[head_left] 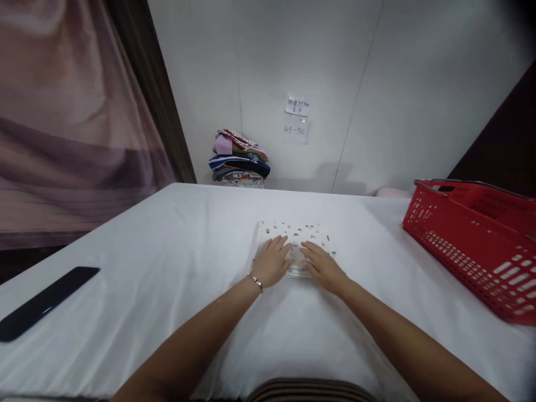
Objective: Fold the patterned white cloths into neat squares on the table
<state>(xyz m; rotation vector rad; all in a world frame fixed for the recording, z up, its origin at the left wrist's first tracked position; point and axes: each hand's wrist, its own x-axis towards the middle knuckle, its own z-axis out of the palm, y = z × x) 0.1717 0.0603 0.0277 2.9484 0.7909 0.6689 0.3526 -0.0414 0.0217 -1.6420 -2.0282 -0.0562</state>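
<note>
A small folded white cloth (299, 233) with tiny coloured prints lies in the middle of the white-covered table (176, 240). My left hand (272, 261), with a thin bracelet at the wrist, rests flat on the cloth's near left part, fingers stretched forward. My right hand (322, 265) lies flat on the near right part, fingers pointing inward and forward. Both palms press down on the fabric and hold nothing.
A red plastic basket (473, 240) sits at the table's right edge. A pile of folded clothes (239, 159) stands at the far edge against the white wall, below paper notes (296, 120). A long black flat object (42, 301) lies near the left edge. A pinkish curtain (62, 123) hangs left.
</note>
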